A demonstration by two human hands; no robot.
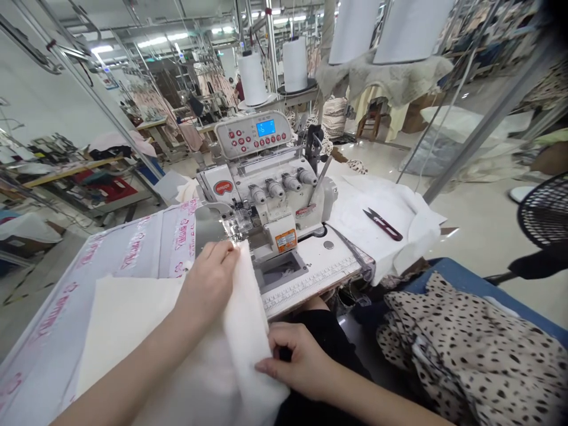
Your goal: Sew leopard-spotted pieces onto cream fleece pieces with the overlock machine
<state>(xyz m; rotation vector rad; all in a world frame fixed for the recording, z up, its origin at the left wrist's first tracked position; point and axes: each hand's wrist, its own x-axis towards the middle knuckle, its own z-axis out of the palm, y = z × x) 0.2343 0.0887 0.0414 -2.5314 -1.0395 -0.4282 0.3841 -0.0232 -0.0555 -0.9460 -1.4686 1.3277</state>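
A white overlock sewing machine (266,189) stands in front of me, its small display lit blue. Cream fabric (244,307) runs from the needle area down over the table's front edge towards my lap. My left hand (210,281) pinches the fabric's upper end close to the presser foot (237,236). Lower down, my right hand (297,358) grips the fabric's right edge between thumb and fingers, in front of the table edge. More of the cloth spreads flat to the left, under my left forearm.
Dark-handled thread snips (384,225) lie on white cloth (399,204) right of the machine. Spotted fabric (479,349) is heaped on a blue surface at the right, near a black fan (544,213). Thread cones (295,65) stand behind the machine. Printed plastic film (137,248) covers the left table.
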